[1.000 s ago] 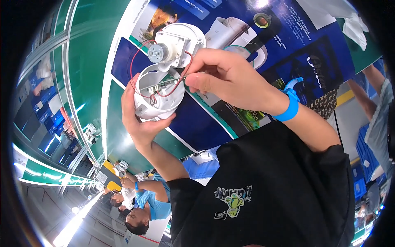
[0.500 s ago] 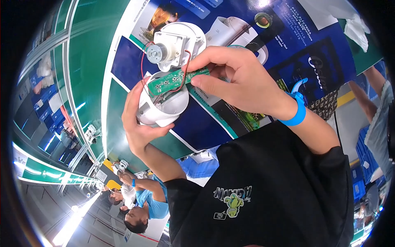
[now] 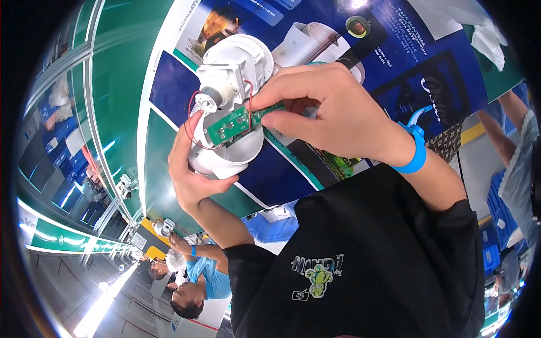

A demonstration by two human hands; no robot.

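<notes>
Green circuit board sits left of centre in the upper half of the frame, face upward, over the mouth of a white round housing; whether the two touch cannot be told. Right hand reaches in from the right, wrist bent, and grips the board's right-hand end in a pinch of thumb and index finger, remaining fingers curled beneath. Left hand grips the housing, fingers wrapped up its left side and thumb pressed along its lower side; its forearm rises from below.

Count: two hands, one board, one housing, one white motor unit bearing one silver motor, and one blue wristband, worn on the right wrist. Red wire shows at two points, one beside the right index finger and one looping left of the housing; the number of separate leads cannot be established. One large printed sheet lies beneath the work.

Compared with half a second earlier, the motor unit is tipped over and the motor lies lower in the frame, nearer the board. Board and housing stand slightly lower and further right. A second earlier the board is seen nearly edge-on; its broad green face now shows. Both grips remain.
</notes>
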